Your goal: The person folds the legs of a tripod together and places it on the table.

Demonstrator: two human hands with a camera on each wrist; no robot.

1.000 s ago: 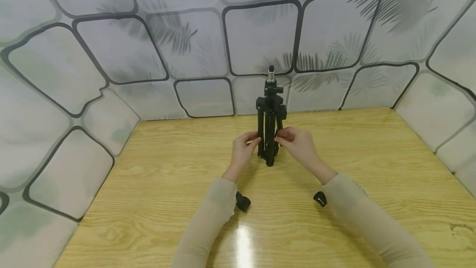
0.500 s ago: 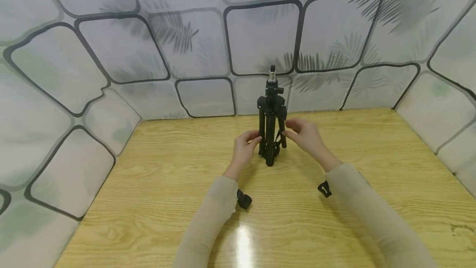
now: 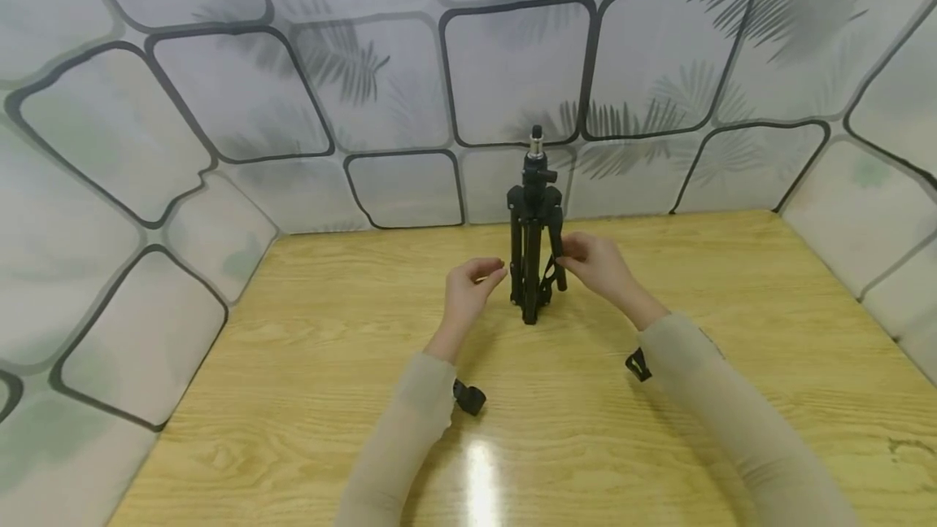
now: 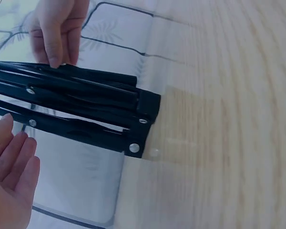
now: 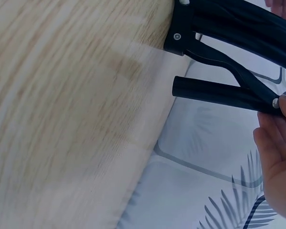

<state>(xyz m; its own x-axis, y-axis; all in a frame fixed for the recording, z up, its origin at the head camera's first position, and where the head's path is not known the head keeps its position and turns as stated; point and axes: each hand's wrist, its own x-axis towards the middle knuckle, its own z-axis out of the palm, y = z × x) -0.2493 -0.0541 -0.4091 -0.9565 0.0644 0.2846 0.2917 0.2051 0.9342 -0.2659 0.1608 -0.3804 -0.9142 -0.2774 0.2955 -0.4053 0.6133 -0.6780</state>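
A black tripod (image 3: 532, 267) stands upright on the table, its legs folded close except for the right one, which leans slightly outward. My right hand (image 3: 599, 268) pinches that leg. In the right wrist view, the thumb lies by a silver rivet on the leg (image 5: 214, 94), with the fingers beneath, and a curved brace (image 5: 219, 62) joins it to the centre. Just left of the tripod is my left hand (image 3: 468, 291), thumb and fingers parted and nothing held. The left wrist view has its fingertips (image 4: 26, 164) beside the near leg.
The wood-grain table (image 3: 307, 364) extends around the tripod on every side. Behind it rises a wall (image 3: 381, 88) covered in a stone-and-leaf pattern. Dark pieces (image 3: 470, 398) show under both sleeves at the wrists.
The right leg has swung outward a little, with my right hand moving right alongside it. My left hand has let go of the left leg and drawn back slightly leftward.
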